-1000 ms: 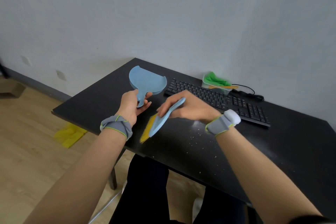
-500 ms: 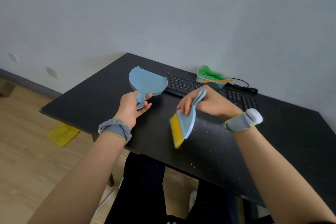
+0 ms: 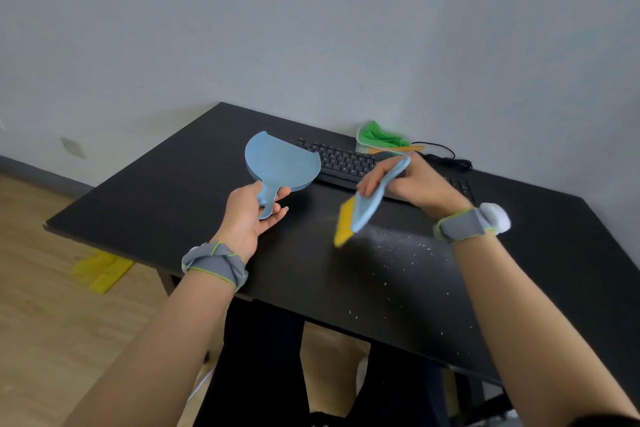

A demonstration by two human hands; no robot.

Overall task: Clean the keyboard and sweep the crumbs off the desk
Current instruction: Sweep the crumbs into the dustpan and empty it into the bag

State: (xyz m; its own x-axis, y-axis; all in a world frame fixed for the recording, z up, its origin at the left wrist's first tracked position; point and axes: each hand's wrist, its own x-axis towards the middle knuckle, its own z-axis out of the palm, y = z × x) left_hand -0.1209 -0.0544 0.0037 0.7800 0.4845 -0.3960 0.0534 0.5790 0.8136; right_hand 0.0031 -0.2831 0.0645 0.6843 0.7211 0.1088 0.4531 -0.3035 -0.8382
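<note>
- Black desk (image 3: pixel 166 204) stands against the wall.
- Keyboard (image 3: pixel 341 161) lies along its back, partly behind the right hand.
- Left hand (image 3: pixel 251 215) grips the blue dustpan (image 3: pixel 277 163) by its handle.
- Right hand (image 3: pixel 412 184) holds the yellow-bristled brush (image 3: pixel 363 208), bristles down.
- Crumbs (image 3: pixel 398 256) are scattered just right of the bristles.

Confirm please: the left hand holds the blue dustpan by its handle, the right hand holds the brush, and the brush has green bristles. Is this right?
Not quite. The bristles are yellow, not green, as the head view shows. The rest stands: the left hand holds the blue dustpan by its handle, and the right hand holds the brush.
</note>
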